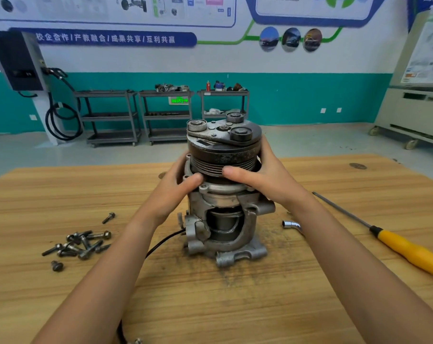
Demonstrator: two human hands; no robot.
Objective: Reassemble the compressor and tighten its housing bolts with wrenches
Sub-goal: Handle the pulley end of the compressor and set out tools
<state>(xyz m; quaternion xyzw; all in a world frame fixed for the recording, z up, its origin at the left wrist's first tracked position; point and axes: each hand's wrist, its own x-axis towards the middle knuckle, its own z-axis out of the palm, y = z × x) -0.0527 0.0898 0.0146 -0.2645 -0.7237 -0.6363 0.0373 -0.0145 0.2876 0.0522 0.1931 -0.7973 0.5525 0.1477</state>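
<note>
A grey metal compressor [225, 229] stands upright in the middle of the wooden table [210, 306], its dark grooved pulley and clutch plate [224, 147] on top. My left hand [178, 184] grips the left side just below the pulley, thumb across the front. My right hand [262, 175] wraps the pulley's right side, thumb lying on the grooves. Several loose housing bolts [80, 244] lie in a heap at the left. A chrome socket wrench [293, 225] pokes out from behind my right forearm.
A yellow-handled screwdriver [404, 247] lies diagonally at the right of the table. A black cable [161, 243] runs from the compressor base toward me. One bolt [108, 217] lies apart from the heap. Grey shelf carts [166, 115] stand by the far wall.
</note>
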